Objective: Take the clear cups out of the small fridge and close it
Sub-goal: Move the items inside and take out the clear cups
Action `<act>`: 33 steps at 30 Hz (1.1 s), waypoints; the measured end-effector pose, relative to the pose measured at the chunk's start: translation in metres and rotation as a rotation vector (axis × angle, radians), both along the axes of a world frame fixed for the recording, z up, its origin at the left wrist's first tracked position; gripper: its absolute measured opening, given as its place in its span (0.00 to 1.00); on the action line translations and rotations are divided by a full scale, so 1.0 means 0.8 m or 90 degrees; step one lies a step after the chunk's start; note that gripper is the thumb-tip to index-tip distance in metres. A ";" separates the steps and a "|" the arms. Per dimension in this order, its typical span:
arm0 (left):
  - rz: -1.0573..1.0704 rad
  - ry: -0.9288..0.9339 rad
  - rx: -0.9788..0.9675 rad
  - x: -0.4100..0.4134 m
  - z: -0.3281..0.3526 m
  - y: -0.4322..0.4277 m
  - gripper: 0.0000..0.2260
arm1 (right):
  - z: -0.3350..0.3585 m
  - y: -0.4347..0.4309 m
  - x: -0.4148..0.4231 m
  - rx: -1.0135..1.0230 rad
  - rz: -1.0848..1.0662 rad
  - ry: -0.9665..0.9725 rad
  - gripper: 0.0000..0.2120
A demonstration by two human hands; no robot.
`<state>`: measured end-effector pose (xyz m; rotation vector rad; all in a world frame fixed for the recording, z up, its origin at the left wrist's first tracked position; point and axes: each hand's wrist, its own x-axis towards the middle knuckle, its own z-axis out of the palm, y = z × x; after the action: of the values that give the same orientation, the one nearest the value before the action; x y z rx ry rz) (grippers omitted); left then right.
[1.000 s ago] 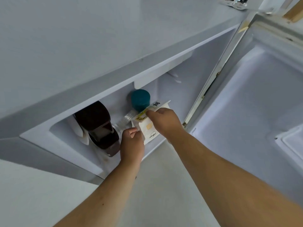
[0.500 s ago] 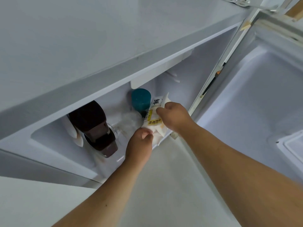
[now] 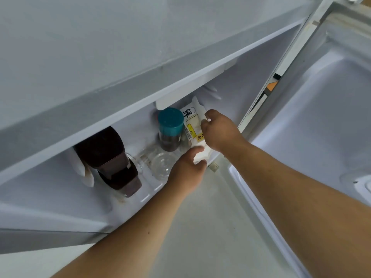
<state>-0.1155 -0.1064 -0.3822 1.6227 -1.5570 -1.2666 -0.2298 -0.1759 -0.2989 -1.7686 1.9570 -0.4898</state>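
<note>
The small white fridge (image 3: 100, 125) stands open, its door (image 3: 321, 127) swung out to the right. On its floor lies a clear cup (image 3: 161, 164), and a second clear cup (image 3: 135, 159) shows partly behind the dark jug. My right hand (image 3: 219, 131) grips a white printed packet (image 3: 193, 125) at the right side of the compartment. My left hand (image 3: 187, 173) holds the packet's lower end, just right of the clear cup and apart from it.
A dark brown jug (image 3: 112, 159) lies tilted at the left of the compartment. A jar with a teal lid (image 3: 170, 128) stands at the back, between the cups and the packet. White rounded items (image 3: 86, 173) sit left of the jug. Pale floor (image 3: 200, 237) lies below.
Both hands have pushed the white packet deeper and to the right inside the fridge. The clear cup on the fridge floor has come into view.
</note>
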 end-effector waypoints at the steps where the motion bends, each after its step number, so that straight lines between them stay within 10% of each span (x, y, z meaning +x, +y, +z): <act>1: 0.007 0.007 0.004 -0.004 0.000 -0.005 0.18 | 0.000 -0.003 0.001 0.013 -0.005 -0.014 0.15; 17: 0.042 -0.024 -0.028 -0.023 0.011 -0.025 0.16 | -0.013 -0.021 0.015 -0.041 -0.040 -0.136 0.17; 24: 0.195 -0.148 -0.173 0.038 -0.001 0.054 0.12 | -0.035 0.075 0.018 -0.384 -0.023 -0.094 0.13; 33: 0.304 -0.142 -0.058 0.060 -0.025 0.069 0.22 | -0.121 0.096 0.068 0.164 -0.009 -0.150 0.22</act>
<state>-0.0675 -0.0511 -0.4020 1.9751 -1.2176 -0.7714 -0.1753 -0.0991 -0.3960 -1.4687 1.7806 -0.4082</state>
